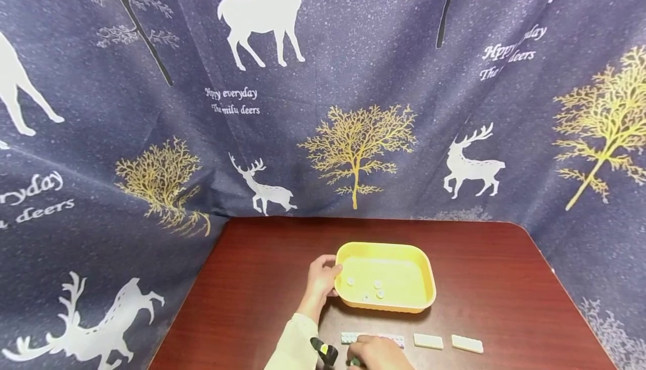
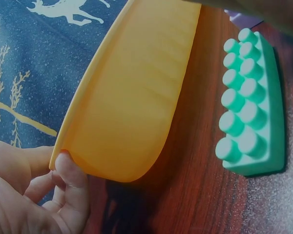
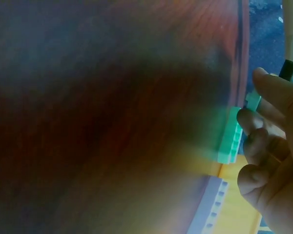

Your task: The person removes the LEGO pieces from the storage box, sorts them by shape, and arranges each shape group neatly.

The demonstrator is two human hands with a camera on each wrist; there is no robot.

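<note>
My left hand (image 1: 321, 278) grips the left rim of a yellow plastic bin (image 1: 383, 305), thumb over the edge, as the left wrist view also shows. Several small whitish round pieces (image 1: 378, 284) lie inside the bin. My right hand (image 1: 379, 353) is in front of the bin, low in the head view. Between its thumb and fingers is a small green toy brick (image 3: 253, 101), partly hidden by the fingers. Beyond it on the table lie a long green studded brick (image 2: 254, 107) and a purple brick (image 3: 207, 207).
Two pale bricks (image 1: 428, 341) (image 1: 466, 343) lie in a row to the right of my right hand. The reddish-brown wooden table (image 1: 272, 246) meets a dark blue deer-print cloth (image 1: 353, 78) at its back and sides. A black device (image 1: 325, 351) is strapped on the left wrist.
</note>
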